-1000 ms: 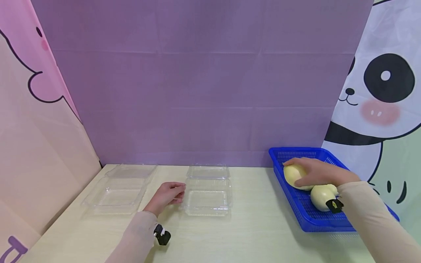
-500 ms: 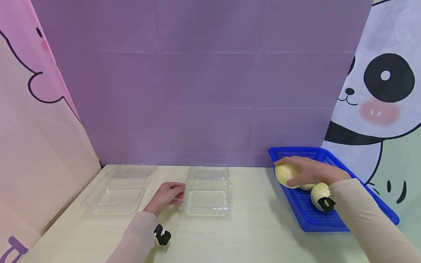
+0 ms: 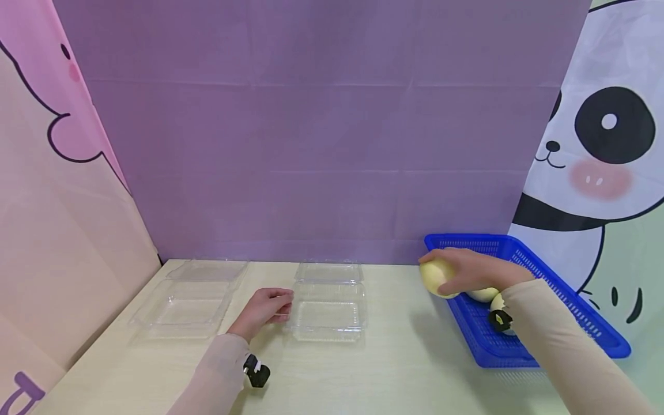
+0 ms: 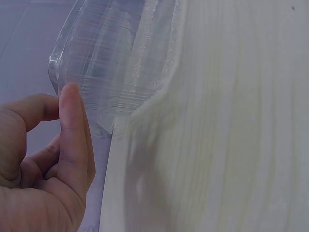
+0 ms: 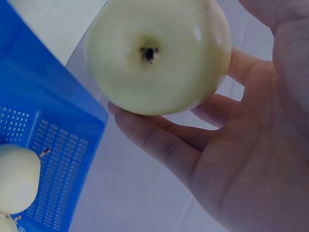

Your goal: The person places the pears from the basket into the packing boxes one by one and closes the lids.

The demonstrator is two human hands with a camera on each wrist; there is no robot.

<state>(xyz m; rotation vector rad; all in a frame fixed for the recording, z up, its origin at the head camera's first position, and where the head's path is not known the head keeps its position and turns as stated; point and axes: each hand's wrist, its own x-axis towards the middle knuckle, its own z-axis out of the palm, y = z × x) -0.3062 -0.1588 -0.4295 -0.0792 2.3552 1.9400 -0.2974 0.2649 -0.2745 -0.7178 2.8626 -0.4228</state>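
My right hand [image 3: 469, 269] grips a round, pale yellow pear [image 3: 437, 276], held just over the left rim of the blue basket [image 3: 596, 329]. In the right wrist view, the pear's dark blossom end faces the camera, with fingers curled around its side. My left hand [image 3: 263, 311] pinches the left edge of an open, clear plastic clamshell box [image 3: 328, 314] on the table. The left wrist view shows the fingertips at the box's rim. Other pears [image 5: 17, 179] lie in the basket, partly hidden by my right arm in the head view.
A second clear clamshell box [image 3: 189, 302] lies open at the left of the table. A purple cloth [image 3: 332, 127] hangs behind the table's back edge. Printed cloths stand at both sides. A small black camera sits on each wrist.
My right hand has carried the pear leftward, from inside the basket to its left rim. The left hand and both clamshell boxes have stayed in place.
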